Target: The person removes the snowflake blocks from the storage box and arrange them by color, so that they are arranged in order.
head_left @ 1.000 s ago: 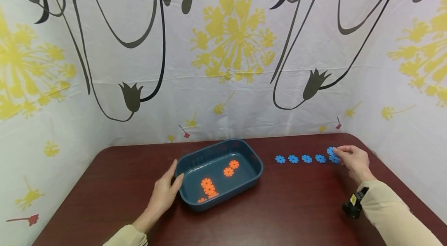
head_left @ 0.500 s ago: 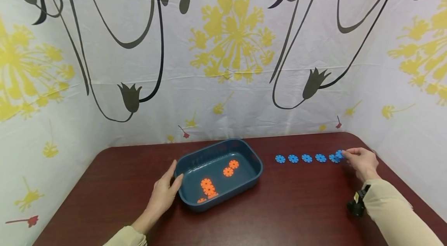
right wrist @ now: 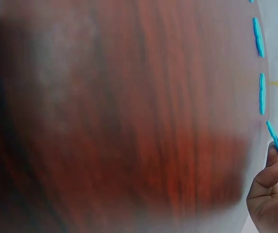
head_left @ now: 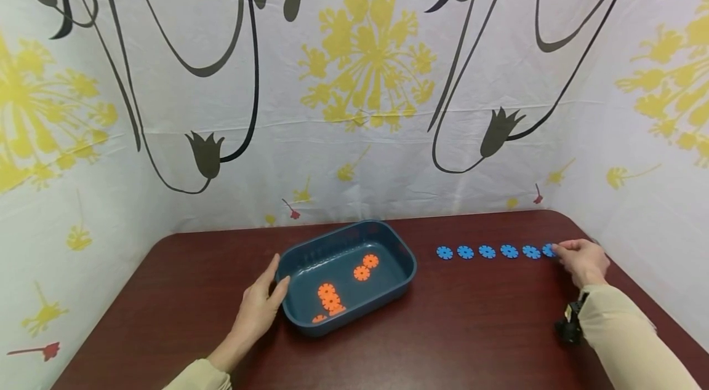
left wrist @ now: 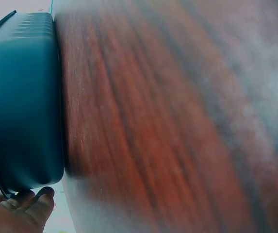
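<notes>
In the head view my right hand (head_left: pixel 584 261) pinches a blue interlocking disc (head_left: pixel 549 250) between thumb and fingers, at the right end of a row of similar blue discs (head_left: pixel 487 251). The right wrist view shows this held disc (right wrist: pixel 273 135) edge-on and tilted, while the row's other discs (right wrist: pixel 262 93) lie flat on the table. My left hand (head_left: pixel 257 307) grips the left end of a dark teal plastic basin (head_left: pixel 408 276), thumb over the rim and fingers along the outside. Several orange notched discs (head_left: pixel 330 301) lie inside it, some overlapping.
The dark red wood-grain table (head_left: pixel 443 334) carries the basin at its middle and the blue row at the back right. A white patterned cloth (head_left: pixel 332 187) hangs behind and along both sides.
My right hand has moved right and down with the held blue disc, from above the row's last disc to a spot beside it. The left hand and basin have stayed put.
</notes>
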`<state>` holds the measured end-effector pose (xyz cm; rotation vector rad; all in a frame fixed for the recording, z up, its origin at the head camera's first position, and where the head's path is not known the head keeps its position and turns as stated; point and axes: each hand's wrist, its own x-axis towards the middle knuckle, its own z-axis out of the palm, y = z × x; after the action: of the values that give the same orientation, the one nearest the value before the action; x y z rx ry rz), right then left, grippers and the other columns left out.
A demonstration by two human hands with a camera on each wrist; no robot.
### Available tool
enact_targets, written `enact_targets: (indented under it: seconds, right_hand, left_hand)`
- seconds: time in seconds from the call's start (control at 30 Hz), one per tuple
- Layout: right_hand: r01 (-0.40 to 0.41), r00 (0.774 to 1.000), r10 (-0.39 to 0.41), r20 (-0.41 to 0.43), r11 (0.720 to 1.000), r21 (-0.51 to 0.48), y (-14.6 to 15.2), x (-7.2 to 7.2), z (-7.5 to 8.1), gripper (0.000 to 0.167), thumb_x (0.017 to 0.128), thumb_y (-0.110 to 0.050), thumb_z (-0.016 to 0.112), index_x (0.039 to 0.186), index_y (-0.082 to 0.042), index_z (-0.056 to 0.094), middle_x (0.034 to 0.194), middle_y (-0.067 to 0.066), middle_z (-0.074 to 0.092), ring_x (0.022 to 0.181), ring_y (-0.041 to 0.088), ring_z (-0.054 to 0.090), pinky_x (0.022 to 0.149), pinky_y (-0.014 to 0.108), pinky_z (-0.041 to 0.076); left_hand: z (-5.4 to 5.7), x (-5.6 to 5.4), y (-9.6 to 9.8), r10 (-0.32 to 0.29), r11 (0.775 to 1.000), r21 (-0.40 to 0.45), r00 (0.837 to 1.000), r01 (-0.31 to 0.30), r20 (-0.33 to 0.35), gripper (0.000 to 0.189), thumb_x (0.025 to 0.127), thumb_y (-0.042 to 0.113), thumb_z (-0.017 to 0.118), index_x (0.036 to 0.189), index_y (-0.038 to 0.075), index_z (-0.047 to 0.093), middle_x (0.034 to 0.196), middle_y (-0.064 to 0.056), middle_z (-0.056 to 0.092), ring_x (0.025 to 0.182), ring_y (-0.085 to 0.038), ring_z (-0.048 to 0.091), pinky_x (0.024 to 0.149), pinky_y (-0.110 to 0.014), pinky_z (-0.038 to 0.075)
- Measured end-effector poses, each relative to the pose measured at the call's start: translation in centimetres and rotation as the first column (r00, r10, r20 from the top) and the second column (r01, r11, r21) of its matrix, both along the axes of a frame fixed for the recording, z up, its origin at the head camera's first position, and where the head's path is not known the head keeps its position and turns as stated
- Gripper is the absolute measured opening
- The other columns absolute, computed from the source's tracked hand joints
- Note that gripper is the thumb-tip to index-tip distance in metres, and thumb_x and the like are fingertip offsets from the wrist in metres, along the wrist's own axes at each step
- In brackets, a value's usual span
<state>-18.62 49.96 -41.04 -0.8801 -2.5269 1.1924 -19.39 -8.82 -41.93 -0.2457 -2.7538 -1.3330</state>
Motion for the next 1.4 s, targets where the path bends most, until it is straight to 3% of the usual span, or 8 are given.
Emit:
enact_targets:
  seconds: [0.17, 0.33, 0.5, 0.67, 0.9, 1.1, 1.4]
  right_hand:
    - [-0.024, 1.0, 0.025, -0.01, 0.995, 0.092, 0.2, -0.1, -0.1, 0.029, 0.089, -0.022, 0.061, 0.079, 0.005, 0.065, 0.052, -0.008, 0.054, 0.052, 0.009, 0.048, 0.049, 0.027, 0.041]
    - [-0.032, 0.999, 0.032, 0.006, 0.991, 0.132, 0.1, -0.2, 0.1, 0.031, 0.089, -0.021, 0.061, 0.08, 0.008, 0.065, 0.053, -0.005, 0.054, 0.069, 0.022, 0.047, 0.055, 0.03, 0.038]
    - [-0.042, 0.999, 0.039, 0.027, 0.986, 0.163, 0.1, -0.4, 0.3, 0.031, 0.088, -0.019, 0.061, 0.083, 0.011, 0.065, 0.057, -0.001, 0.055, 0.083, 0.034, 0.046, 0.06, 0.035, 0.037]
    - [-0.039, 0.998, 0.031, 0.049, 0.984, 0.174, 0.0, -0.6, 0.5, 0.029, 0.086, -0.018, 0.06, 0.077, 0.009, 0.065, 0.062, 0.007, 0.056, 0.083, 0.038, 0.047, 0.06, 0.038, 0.038]
    - [-0.014, 0.997, 0.001, 0.077, 0.986, 0.164, 0.1, -0.7, 0.3, 0.029, 0.086, -0.017, 0.059, 0.075, 0.009, 0.064, 0.076, 0.022, 0.058, 0.092, 0.046, 0.047, 0.076, 0.052, 0.04]
    - [-0.025, 0.994, 0.005, 0.107, 0.982, 0.188, 0.0, -1.0, 0.4, 0.029, 0.086, -0.017, 0.059, 0.076, 0.01, 0.064, 0.08, 0.027, 0.058, 0.091, 0.046, 0.049, 0.075, 0.051, 0.042]
    - [-0.033, 0.993, 0.008, 0.119, 0.977, 0.21, -0.2, -1.0, 0.7, 0.03, 0.086, -0.017, 0.058, 0.076, 0.01, 0.062, 0.085, 0.031, 0.057, 0.094, 0.05, 0.047, 0.078, 0.054, 0.042]
  left_hand:
    - [0.1, 0.0, 0.0, -0.003, 1.0, -0.003, 1.0, 0.003, 0.011, 0.061, 0.098, 0.025, 0.051, 0.15, 0.01, 0.023, 0.152, -0.013, 0.029, 0.137, -0.033, 0.032, 0.105, -0.051, 0.035]
    - [0.3, 0.0, 0.2, -0.002, 1.0, -0.011, 0.998, 0.002, 0.062, 0.061, 0.099, 0.028, 0.049, 0.151, 0.012, 0.021, 0.153, -0.013, 0.028, 0.137, -0.034, 0.031, 0.105, -0.053, 0.035]
    - [0.4, -0.1, 0.2, 0.002, 1.0, -0.016, 0.998, -0.001, 0.063, 0.062, 0.098, 0.028, 0.049, 0.151, 0.011, 0.021, 0.153, -0.013, 0.028, 0.137, -0.033, 0.031, 0.105, -0.053, 0.035]
    - [0.3, -0.2, 0.2, 0.005, 1.0, -0.019, 0.999, -0.004, 0.054, 0.062, 0.098, 0.028, 0.049, 0.151, 0.011, 0.021, 0.152, -0.013, 0.028, 0.136, -0.034, 0.032, 0.105, -0.053, 0.035]
    - [0.3, -0.1, 0.2, 0.003, 1.0, -0.018, 0.998, -0.002, 0.058, 0.062, 0.098, 0.028, 0.049, 0.15, 0.011, 0.021, 0.152, -0.013, 0.028, 0.137, -0.033, 0.032, 0.105, -0.053, 0.035]
    - [0.2, -0.1, 0.1, 0.008, 1.0, -0.017, 0.998, -0.007, 0.06, 0.062, 0.098, 0.028, 0.05, 0.151, 0.011, 0.022, 0.152, -0.013, 0.028, 0.137, -0.033, 0.032, 0.105, -0.052, 0.035]
    - [0.0, 0.0, 0.0, 0.002, 1.0, -0.005, 1.0, -0.002, 0.0, 0.061, 0.097, 0.025, 0.052, 0.15, 0.01, 0.024, 0.151, -0.013, 0.03, 0.137, -0.032, 0.033, 0.105, -0.051, 0.036]
